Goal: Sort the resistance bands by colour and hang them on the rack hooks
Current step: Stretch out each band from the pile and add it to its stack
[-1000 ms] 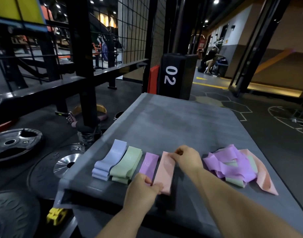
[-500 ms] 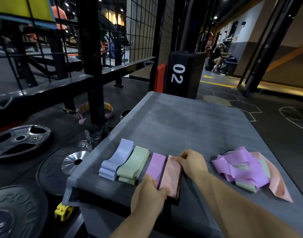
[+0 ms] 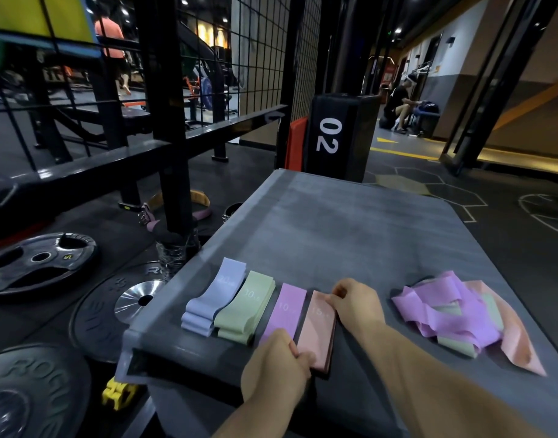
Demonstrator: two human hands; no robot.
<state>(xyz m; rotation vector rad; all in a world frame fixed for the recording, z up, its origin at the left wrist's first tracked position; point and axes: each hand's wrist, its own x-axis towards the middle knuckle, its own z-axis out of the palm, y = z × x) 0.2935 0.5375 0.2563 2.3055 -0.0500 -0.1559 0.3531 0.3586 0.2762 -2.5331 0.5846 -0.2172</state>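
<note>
We see a grey platform with a tangled pile at right. A lilac stack, green stack and purple stack lie in a row at left. The pink stack lies just beside purple. Left hand pinches its near end, right hand its far end.

Four flat folded elastic bands lie in a row: pale lavender-blue, sage green, lilac purple and salmon pink. The tangled pile of loose bands mixes purple, green and pink on the mottled grey rubber platform.
</note>
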